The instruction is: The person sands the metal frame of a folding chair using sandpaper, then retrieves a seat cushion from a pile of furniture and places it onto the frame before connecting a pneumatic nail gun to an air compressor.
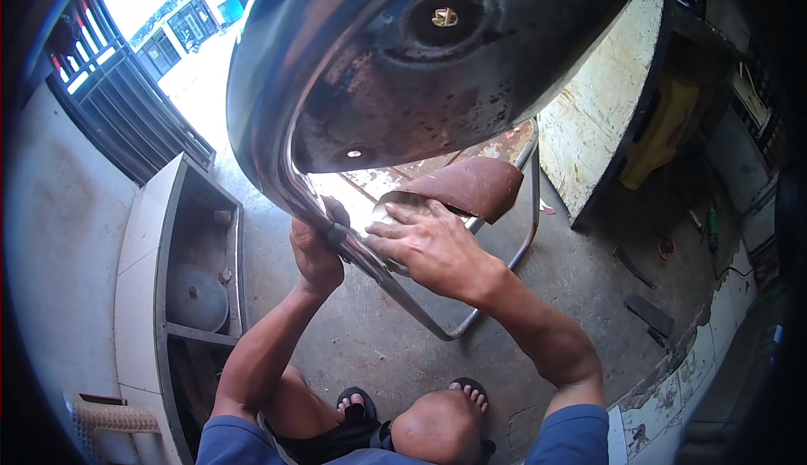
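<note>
A large dark metal shell point(504, 53), shaped like a vehicle body part, fills the top of the view. It has a round hole in a recess and a rolled rim. My left hand point(318, 250) is wrapped around the lower end of that rim; some fingers are hidden behind it. Just to its right, my right hand point(433, 246) presses a curled reddish-brown sheet point(475, 187), which looks like sandpaper, near the same end of the rim. Its fingers lie fairly straight over the sheet, whose free part curls up beyond them.
A bent metal tube frame point(531, 213) stands below the shell. On the left is a tiled cabinet point(147, 297) with a round metal lid point(197, 297) inside. A pale panel point(601, 103) leans at the right. A dark flat piece point(649, 315) and tools lie on the concrete floor point(538, 330).
</note>
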### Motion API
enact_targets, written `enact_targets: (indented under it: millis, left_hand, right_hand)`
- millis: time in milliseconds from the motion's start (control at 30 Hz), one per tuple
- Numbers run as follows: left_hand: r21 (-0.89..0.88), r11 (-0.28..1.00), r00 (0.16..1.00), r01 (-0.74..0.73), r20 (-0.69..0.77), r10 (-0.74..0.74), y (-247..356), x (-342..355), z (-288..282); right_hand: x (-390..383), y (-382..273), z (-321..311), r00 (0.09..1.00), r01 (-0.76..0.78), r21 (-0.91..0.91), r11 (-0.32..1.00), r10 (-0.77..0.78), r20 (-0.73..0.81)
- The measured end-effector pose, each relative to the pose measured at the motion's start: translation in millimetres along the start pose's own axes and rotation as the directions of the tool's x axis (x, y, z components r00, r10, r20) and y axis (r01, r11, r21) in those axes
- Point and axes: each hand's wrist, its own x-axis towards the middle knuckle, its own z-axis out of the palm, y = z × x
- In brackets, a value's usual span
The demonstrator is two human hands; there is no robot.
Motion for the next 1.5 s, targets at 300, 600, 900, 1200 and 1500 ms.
enact_targets:
  millis: [300,600,900,1200,1500]
  left_hand:
    - [-0.077,0.997,0.994,-0.015,0.102,0.023,-11.5,-0.1,-13.6]
    - [0.151,0.988,0.994,-0.034,-0.1,0.049,15.7,-1.5,18.2]
    - [0.249,0.962,0.987,-0.109,-0.089,0.135,15.3,6.5,13.2]
    - [0.223,0.965,0.982,-0.135,-0.1,0.16,12.4,2.1,21.5]
    - [0.202,0.979,0.979,-0.02,-0.196,0.06,-2.0,-16.6,11.1]
  right_hand:
    - [4.7,-1.5,-4.3,1.0,0.0,0.009,1.0,0.0,-0.006]
    - [28.2,2.5,-3.7,0.989,-0.044,-0.001,0.999,0.043,0.142]
    - [49.4,16.3,8.8,0.995,0.066,0.092,0.994,-0.073,0.073]
    - [60.0,40.5,1.8,0.969,0.099,0.282,0.954,-0.157,0.191]
    - [95.2,16.7,7.5,0.944,0.031,0.139,0.99,-0.075,0.32]
